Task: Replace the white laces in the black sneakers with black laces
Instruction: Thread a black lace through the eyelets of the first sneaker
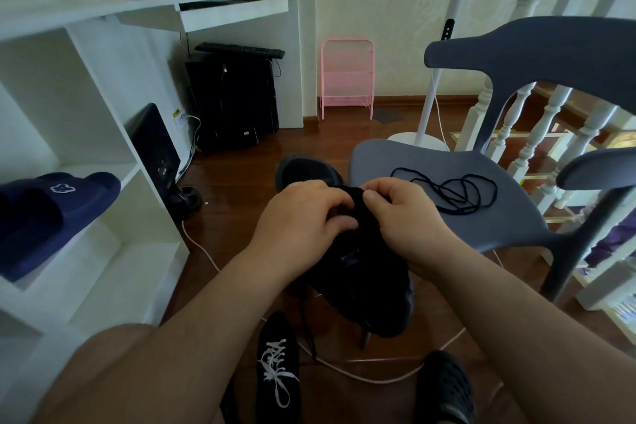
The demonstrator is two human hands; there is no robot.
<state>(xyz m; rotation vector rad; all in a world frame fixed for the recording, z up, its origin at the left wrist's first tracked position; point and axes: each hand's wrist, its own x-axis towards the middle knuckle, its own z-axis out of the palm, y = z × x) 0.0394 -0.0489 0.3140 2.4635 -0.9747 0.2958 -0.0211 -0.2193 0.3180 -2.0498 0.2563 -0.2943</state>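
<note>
Gripping black sneaker [358,272], both hands [303,217].

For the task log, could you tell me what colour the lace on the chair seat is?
Black: the thin coiled lace on the grey plastic chair, head view.

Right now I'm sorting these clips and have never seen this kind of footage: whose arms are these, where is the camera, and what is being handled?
There is no machine here. The single picture comes from a camera worn on a person's head, looking forward and down, so the two bare arms are the wearer's own. The left hand and right hand both hold a black sneaker in the air, fingers curled at its top where the lacing runs. A loose black lace lies coiled on the seat of a grey chair. On the wooden floor below stands a second black sneaker, laced in white. A navy slipper sits on a white shelf at the left.
</note>
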